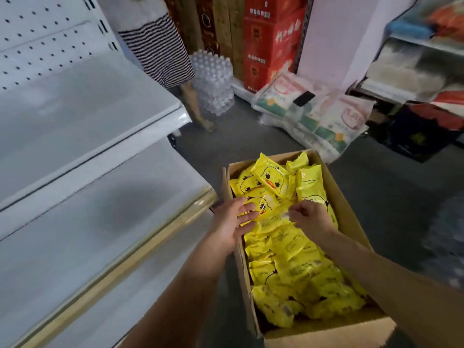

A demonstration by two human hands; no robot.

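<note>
Yellow duck packets [296,267] fill the cardboard box [326,334] on the grey floor [251,139], heaped loosely up to the rim, a few tilted against the far wall. Box sits just beside the front edge of the lower white shelf [100,234], its left flap upright near the shelf's pale gold lip. My left hand [231,222] comes in over the box's left wall, fingers straight and slightly spread, tips resting flat on the top packet [261,207]. My right hand [310,216] is over the middle of the box, fingers curled together and pinching that same packet's right edge; the grip is blurred, so how much wrap is caught I cannot tell. Lower shelf runs wide to my left, upper shelf [75,116] above it set further back. Floor stretches from the box's far end to a pack of water bottles [213,84], stacked red cartons [271,41] and white sacks [313,114], all well apart from the box. A person in a striped skirt [160,46] stands at the shelf's far corner.
</note>
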